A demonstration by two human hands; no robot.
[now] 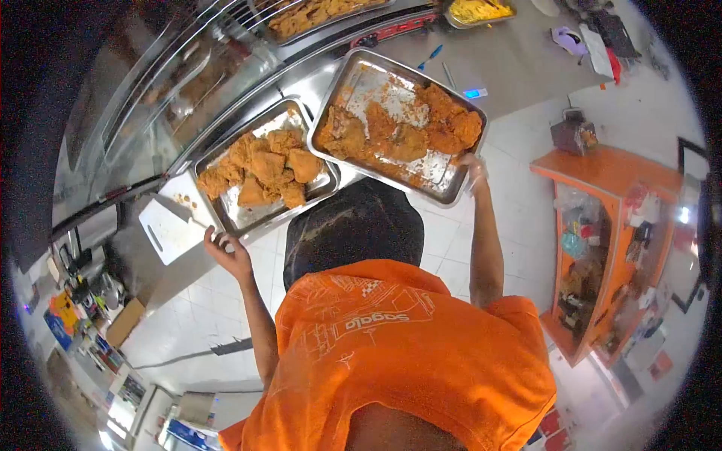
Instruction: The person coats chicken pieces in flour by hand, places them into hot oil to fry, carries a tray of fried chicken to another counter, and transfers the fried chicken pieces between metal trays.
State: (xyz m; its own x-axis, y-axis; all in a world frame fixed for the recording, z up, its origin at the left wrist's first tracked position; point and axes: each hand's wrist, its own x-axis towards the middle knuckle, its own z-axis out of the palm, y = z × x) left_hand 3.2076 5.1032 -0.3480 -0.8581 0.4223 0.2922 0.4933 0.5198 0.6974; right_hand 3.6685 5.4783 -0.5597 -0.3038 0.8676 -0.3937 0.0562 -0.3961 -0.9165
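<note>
My right hand [474,173], which looks covered by a thin clear glove, grips the right corner of a metal tray [460,184]. This tray is tilted and holds several pieces of fried chicken [406,139] and loose crumbs. A second metal tray [331,182], with a pile of fried chicken [271,169], lies on the counter to its left, partly under the first tray's edge. My left hand [230,254] is near that tray's lower left corner, fingers apart and slightly bent, with nothing visible in it. Close to its fingertips, a knife [174,207] rests on a white cutting board [159,239].
A glass display case [203,68] runs along the counter's far side. Trays of yellow food [481,10] and fried pieces [323,16] stand at the top. A blue pen [431,56] and a small device with a lit screen [475,93] lie on the counter [519,68]. An orange cabinet [602,180] stands right.
</note>
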